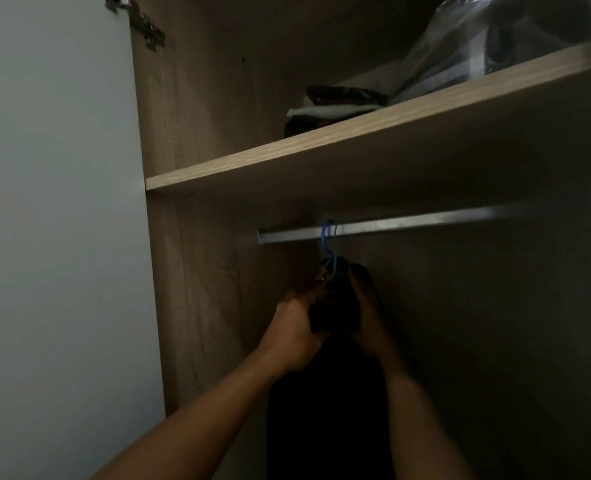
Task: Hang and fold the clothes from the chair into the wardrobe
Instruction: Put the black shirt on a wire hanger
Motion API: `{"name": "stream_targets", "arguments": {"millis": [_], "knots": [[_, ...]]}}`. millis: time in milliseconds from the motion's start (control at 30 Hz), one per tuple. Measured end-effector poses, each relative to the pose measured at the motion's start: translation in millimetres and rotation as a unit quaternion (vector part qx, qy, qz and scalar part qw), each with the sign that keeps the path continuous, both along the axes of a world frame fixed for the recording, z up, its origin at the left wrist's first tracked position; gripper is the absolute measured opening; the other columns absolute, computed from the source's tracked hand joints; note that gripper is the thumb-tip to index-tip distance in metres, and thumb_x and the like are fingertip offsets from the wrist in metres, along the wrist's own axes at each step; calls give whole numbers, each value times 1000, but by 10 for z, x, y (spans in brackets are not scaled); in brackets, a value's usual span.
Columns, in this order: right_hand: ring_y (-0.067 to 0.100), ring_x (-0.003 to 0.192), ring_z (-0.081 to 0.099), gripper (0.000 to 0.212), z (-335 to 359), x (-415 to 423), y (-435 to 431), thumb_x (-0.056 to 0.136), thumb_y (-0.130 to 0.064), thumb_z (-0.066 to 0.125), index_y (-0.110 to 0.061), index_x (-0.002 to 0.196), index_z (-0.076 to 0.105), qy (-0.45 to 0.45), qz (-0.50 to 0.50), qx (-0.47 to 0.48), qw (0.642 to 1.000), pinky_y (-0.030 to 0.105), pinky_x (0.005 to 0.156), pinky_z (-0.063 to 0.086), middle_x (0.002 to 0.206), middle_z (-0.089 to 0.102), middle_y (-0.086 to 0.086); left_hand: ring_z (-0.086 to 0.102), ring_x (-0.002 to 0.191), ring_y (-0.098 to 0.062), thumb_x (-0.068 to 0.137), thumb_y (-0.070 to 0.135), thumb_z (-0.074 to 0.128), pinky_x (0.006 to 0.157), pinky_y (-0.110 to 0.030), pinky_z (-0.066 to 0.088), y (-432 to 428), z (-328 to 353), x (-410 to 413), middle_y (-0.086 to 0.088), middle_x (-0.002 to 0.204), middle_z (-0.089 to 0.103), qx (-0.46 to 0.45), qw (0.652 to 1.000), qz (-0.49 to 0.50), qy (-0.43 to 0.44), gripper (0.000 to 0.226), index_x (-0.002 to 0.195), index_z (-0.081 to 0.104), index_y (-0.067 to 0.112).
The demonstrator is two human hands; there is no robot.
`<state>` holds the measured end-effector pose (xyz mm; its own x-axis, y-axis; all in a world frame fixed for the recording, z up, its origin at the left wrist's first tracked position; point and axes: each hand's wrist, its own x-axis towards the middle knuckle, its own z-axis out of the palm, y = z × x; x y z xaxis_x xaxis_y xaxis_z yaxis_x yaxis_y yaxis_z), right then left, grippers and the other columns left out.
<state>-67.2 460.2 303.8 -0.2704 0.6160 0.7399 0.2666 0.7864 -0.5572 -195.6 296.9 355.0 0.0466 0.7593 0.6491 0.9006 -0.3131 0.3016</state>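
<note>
While both forearms reached up and forward into the wardrobe, the left hand was closed on the left side of a dark garment, and the right hand clasped its right side. The garment hung between the hands, bunched at its top just under a blue hanger hooked over the rail. Folded clothes lay on the shelf above.

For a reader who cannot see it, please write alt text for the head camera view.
Both hands, left hand and right hand, grip a dark garment hanging from a blue hanger hooked on the wardrobe's metal rail. Above, a wooden shelf holds folded clothes and a plastic bag.
</note>
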Motion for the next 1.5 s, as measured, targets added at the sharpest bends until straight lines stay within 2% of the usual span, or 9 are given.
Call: {"name": "stream_targets", "arguments": {"millis": [100, 300, 400, 500, 600, 767, 1033, 1233, 1500], "knots": [[11, 136, 44, 67, 69, -9, 77, 87, -49, 58, -38, 149, 35, 16, -7, 23, 1000, 38, 113, 39, 150, 41, -8, 60, 117, -18, 80, 15, 77, 98, -22, 49, 51, -67, -25, -3, 129, 59, 11, 1000, 16, 12, 65, 139, 54, 31], [18, 145, 29, 95, 78, 96, 220, 73, -13, 71, -36, 153, 25, 31, -53, 37, 997, 38, 118, 30, 158, 26, 0, 61, 102, -18, 87, 4, 65, 78, 4, 32, 193, -46, 80, 0, 107, 58, 86, 996, 2, -23, 51, 134, 61, 23], [21, 143, 35, 84, 158, 40, 335, 76, -28, 65, -47, 149, 27, -24, -46, 62, 997, 35, 119, 29, 154, 34, 4, 62, 110, -22, 88, 13, 64, 87, -13, 43, 208, -101, 85, -5, 121, 63, 64, 998, 29, -7, 46, 133, 60, 23], [19, 139, 41, 76, 190, -58, 312, 78, -16, 56, -54, 140, 32, 5, 11, 49, 999, 19, 115, 27, 146, 47, 3, 61, 103, -24, 87, 37, 61, 72, -32, 49, 82, -124, 7, 0, 115, 64, 103, 966, 157, 179, 34, 120, 63, 26], [12, 133, 48, 77, 265, -125, 179, 80, -28, 49, -62, 144, 24, 45, 22, -9, 999, 31, 114, 37, 146, 51, -9, 50, 97, -27, 78, 54, 56, 72, -38, 39, 3, -61, -136, 0, 107, 61, 139, 912, 228, 311, 42, 112, 68, 32], [12, 132, 44, 66, 363, -379, -98, 87, 2, 45, -21, 149, 41, 21, 20, 23, 999, 1, 104, 18, 141, 50, 1, 57, 117, -27, 84, 46, 63, 91, -42, 53, 23, 74, -372, 4, 142, 33, -12, 974, 115, 196, 67, 146, 39, 36], [25, 149, 25, 76, 417, -1025, 100, 82, -20, 39, -30, 155, 20, -123, 90, -20, 988, 42, 123, 19, 162, 25, 8, 61, 108, -37, 81, 34, 69, 94, -43, 53, 9, 76, -732, -8, 143, 27, -45, 965, 191, 176, 74, 147, 36, 26], [31, 144, 32, 69, 540, -1239, 109, 94, -22, 45, -25, 158, 18, -185, 22, 36, 982, 36, 121, 23, 160, 28, 13, 28, 130, -31, 84, 46, 60, 109, -35, 32, -30, -108, -835, -12, 151, 21, -32, 932, 268, 241, 92, 158, 13, 19], [24, 152, 10, 83, 263, -1042, 7, 90, -2, 49, -30, 158, 9, -147, -5, 75, 986, 35, 124, 9, 166, 9, 4, 34, 121, -24, 85, 52, 52, 104, -33, 36, -208, -244, -861, -5, 139, 39, -1, 932, 268, 243, 82, 155, 24, 19]]}}
